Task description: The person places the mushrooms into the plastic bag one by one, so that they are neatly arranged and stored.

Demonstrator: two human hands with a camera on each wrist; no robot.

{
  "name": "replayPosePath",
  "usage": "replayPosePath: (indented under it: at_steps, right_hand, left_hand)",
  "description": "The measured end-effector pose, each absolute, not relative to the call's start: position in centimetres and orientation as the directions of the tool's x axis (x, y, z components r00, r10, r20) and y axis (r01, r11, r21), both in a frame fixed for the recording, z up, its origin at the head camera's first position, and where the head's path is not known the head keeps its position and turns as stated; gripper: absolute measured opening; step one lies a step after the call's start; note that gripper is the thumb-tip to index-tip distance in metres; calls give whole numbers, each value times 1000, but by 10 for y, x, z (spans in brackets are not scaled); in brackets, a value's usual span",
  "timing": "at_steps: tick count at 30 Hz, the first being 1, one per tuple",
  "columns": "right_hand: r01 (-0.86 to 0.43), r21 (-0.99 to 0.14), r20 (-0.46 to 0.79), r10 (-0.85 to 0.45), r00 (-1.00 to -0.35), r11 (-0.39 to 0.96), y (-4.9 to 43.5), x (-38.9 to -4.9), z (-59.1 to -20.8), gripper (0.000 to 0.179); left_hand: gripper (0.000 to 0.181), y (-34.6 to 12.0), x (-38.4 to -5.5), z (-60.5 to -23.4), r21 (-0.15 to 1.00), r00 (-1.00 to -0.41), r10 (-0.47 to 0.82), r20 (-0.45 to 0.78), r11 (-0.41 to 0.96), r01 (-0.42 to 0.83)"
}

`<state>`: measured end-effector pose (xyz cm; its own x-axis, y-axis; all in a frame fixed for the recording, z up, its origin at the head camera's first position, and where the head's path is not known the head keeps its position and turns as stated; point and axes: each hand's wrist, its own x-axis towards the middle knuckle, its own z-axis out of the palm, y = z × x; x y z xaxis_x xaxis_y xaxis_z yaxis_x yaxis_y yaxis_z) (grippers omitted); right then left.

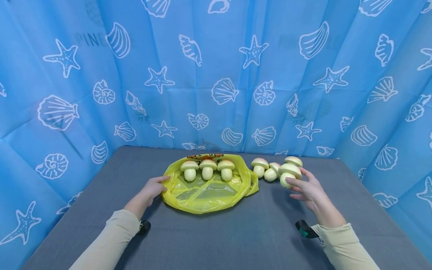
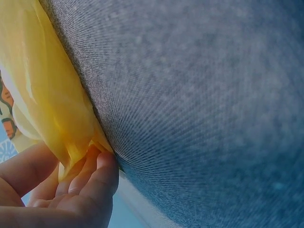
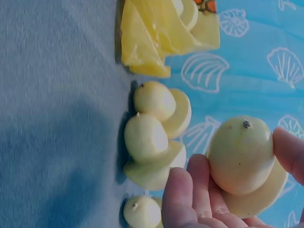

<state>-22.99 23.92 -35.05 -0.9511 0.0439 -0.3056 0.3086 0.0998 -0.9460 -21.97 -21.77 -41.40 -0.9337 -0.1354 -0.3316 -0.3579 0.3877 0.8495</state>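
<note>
Mushroom [image 3: 241, 154]: off the table [image 1: 216, 240], I see, right of the yellow bag [image 1: 209, 207].
Right hand [image 1: 310, 191]: thumb and fingers clamped round its stem; a light grip should suffice.
Left hand [image 1: 152, 190]: thumb and fingers pinching the bag's edge; best held steady.
Loose mushrooms [image 1: 259, 171]: three nearby, better not knocked.

Surface: I see a gray cloth-covered table [image 1: 216, 243] | Far centre: yellow plastic bag [image 1: 199, 208] lies open on it | Far, right of bag: I count three pale mushroom-shaped pieces [image 1: 271, 174] resting on it
</note>
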Motion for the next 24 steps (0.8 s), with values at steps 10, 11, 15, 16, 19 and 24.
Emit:
replayPosePath:
  at_steps: [10, 11, 15, 16, 19, 24]
  right_hand:
    - [288, -952, -283, 57, -957, 109, 220, -226, -352, 92]
    - [285, -952, -280, 59, -958, 109, 218, -226, -353, 92]
    - [256, -961, -251, 59, -966, 108, 211, -224, -357, 91]
    - [247, -963, -242, 59, -969, 104, 210, -224, -359, 91]
    - [221, -969, -216, 57, -975, 113, 205, -222, -362, 89]
    - [170, -980, -168, 21, -985, 106, 197, -218, -364, 85]
  left_hand:
    - [58, -216, -220, -413, 845, -931, -142, -337, 390, -365]
    - [58, -216, -220, -413, 845, -931, -143, -336, 391, -365]
    - [58, -217, -220, -414, 847, -932, -143, -334, 388, -363]
    - [59, -217, -221, -414, 848, -932, -143, -333, 388, -362]
    - [58, -217, -221, -415, 847, -933, -144, -329, 391, -359]
    - [59, -217, -222, -415, 847, -935, -144, -324, 397, -354]
